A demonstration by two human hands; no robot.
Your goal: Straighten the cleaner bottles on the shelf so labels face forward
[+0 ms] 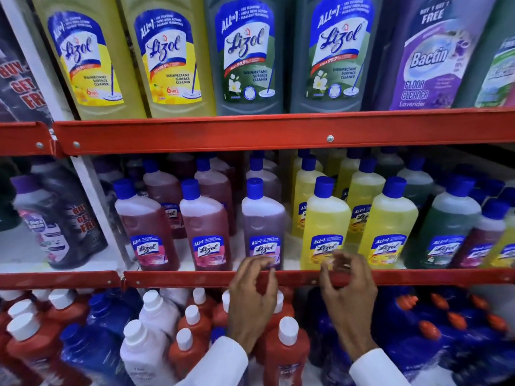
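Head cam: both hands loose and empty by the red middle-shelf rail [195, 277], left hand [252, 298] just under the purple Lizol bottle [263, 227], right hand [344, 292] fronting the yellow Lizol bottle [324, 224], labels pretty much facing forward

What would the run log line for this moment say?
left hand: open, at purple Lizol bottle base | right hand: open, at yellow Lizol bottle base | labels: forward | grip: none
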